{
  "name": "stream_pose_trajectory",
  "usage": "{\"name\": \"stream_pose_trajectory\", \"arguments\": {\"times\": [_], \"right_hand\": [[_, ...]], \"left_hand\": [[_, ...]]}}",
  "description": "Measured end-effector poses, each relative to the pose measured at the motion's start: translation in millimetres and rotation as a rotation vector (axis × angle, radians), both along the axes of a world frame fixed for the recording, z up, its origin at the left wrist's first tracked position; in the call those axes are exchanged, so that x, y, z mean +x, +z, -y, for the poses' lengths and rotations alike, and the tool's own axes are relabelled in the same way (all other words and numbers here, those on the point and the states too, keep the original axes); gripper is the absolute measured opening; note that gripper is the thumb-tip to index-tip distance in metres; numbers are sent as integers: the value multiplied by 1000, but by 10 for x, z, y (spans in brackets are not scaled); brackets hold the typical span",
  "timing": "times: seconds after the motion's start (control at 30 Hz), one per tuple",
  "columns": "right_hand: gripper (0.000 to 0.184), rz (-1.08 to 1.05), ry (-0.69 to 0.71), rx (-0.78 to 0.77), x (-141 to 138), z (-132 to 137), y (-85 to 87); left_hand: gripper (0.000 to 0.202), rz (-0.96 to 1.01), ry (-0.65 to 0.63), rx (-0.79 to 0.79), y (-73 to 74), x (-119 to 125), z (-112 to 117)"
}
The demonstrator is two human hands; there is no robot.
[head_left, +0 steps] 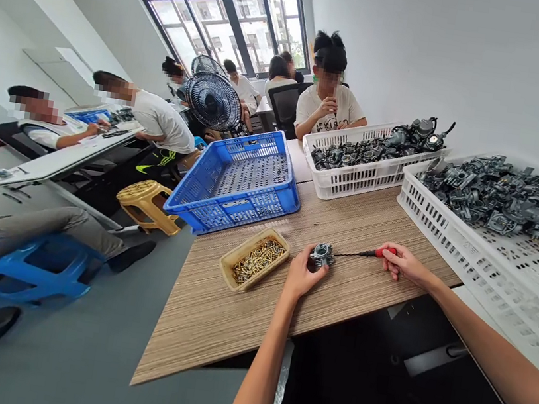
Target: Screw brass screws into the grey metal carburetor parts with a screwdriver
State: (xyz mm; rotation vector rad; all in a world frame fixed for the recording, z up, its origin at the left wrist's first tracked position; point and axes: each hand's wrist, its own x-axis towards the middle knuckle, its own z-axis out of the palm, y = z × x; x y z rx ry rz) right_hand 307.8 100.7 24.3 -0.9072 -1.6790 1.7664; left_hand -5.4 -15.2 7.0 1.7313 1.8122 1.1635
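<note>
On the wood-grain table, my left hand (304,272) is closed around a small grey metal carburetor body (322,253), its round bore facing up. My right hand (404,264) grips a screwdriver by its red and black handle (385,252). The long thin shaft points left, and its tip reaches the right side of the carburetor body; whether it sits in a screw is too small to tell. Just left of my left hand stands a tan tray (226,264) holding many small brass-coloured parts (258,261).
A blue crate (249,207) stands behind the tray. White crates of carburetors (352,185) and loose metal bodies (515,196) line the back and right. A person (330,107) sits across the table. Fan (212,100), yellow stool (146,201) and blue stool (33,272) are left.
</note>
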Motion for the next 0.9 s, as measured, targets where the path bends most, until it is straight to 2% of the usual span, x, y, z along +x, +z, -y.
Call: {"name": "stream_pose_trajectory", "arguments": {"times": [0.27, 0.47, 0.73, 0.9], "right_hand": [[58, 54, 31, 56, 9, 47, 69], [54, 135, -58, 123, -32, 65, -6], [48, 129, -7, 150, 2, 48, -69], [55, 128, 11, 125, -16, 47, -49]], "left_hand": [[47, -42, 32, 7, -22, -3, -39], [49, -5, 26, 9, -11, -8, -29], [50, 5, 31, -29, -89, -58, -16], [51, 3, -2, -29, -57, -64, -18]]}}
